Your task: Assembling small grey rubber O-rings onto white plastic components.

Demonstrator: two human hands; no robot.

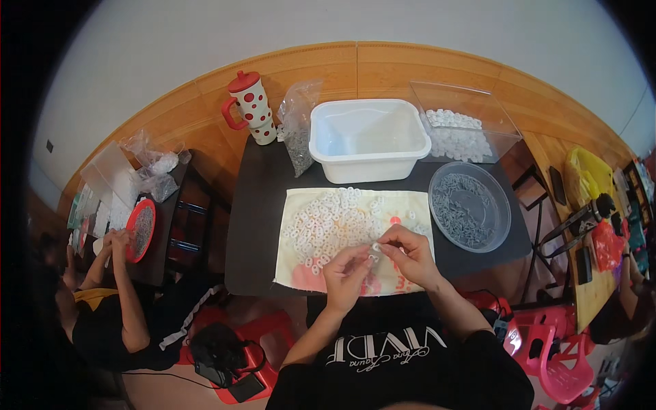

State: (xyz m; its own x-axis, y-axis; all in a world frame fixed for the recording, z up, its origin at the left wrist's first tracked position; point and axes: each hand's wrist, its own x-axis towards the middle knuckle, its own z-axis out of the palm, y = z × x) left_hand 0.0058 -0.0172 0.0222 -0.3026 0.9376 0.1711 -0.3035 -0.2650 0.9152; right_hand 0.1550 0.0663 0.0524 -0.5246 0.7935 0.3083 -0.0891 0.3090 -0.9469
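My left hand (346,275) and my right hand (411,257) meet above the near right part of a cream cloth (404,203). The right thumb and forefinger pinch a small white plastic piece (375,247). Closed fingertips on the left hand sit just beside it, and what they hold is too small to make out. A loose pile of small white oval plastic pieces (331,217) spreads over the cloth. To the right stands a round clear tub (503,205) with many thin grey pieces, seemingly screws, inside.
Behind the cloth is a white plastic basin (369,169). A clear bin (502,130) of white parts, a bag of grey pieces (298,147) and a red-dotted tumbler (254,109) line the dark table's back. Other people work at left (123,314) and right (618,301).
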